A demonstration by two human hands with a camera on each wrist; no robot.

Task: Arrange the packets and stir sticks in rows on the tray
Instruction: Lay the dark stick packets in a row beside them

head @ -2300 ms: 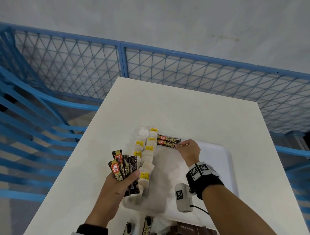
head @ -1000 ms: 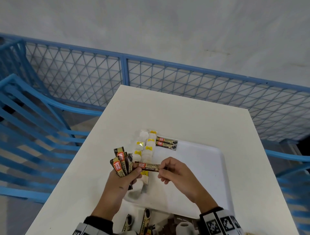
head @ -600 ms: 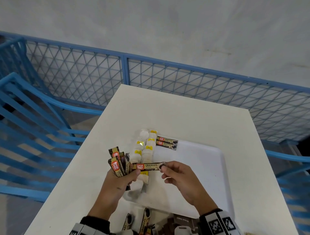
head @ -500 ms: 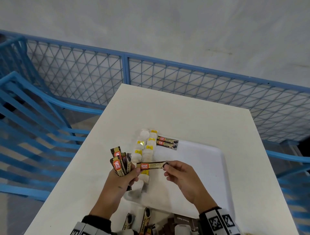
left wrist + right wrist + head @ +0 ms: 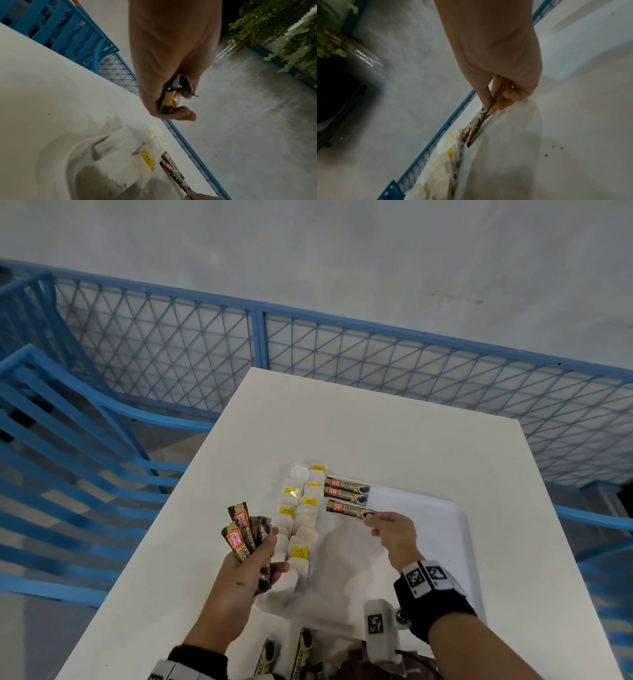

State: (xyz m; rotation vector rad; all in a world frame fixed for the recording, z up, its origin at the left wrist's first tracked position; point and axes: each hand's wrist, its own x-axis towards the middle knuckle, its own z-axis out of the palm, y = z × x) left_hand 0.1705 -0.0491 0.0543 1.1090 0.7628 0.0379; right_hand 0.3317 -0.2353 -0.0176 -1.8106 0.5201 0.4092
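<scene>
A white tray (image 5: 455, 529) lies on the white table. Two columns of white packets with yellow tabs (image 5: 301, 518) run down its left side. Two brown granules sticks (image 5: 347, 487) lie side by side at the tray's far end. My right hand (image 5: 371, 519) pinches the right end of a third brown stick (image 5: 349, 509) (image 5: 475, 129), holding it just below those two. My left hand (image 5: 263, 553) (image 5: 176, 106) grips a fanned bunch of brown sticks (image 5: 245, 530) beside the tray's left edge.
More brown sticks and a dark box (image 5: 301, 655) lie at the near table edge. A blue mesh fence (image 5: 260, 344) stands behind the table, and blue chair frames (image 5: 68, 457) stand to its left. The tray's right half (image 5: 428, 542) is bare.
My right hand drew one brown stick out of the bunch in my left hand and carried it up to the tray's far end, below the two laid sticks. The left hand stayed put.
</scene>
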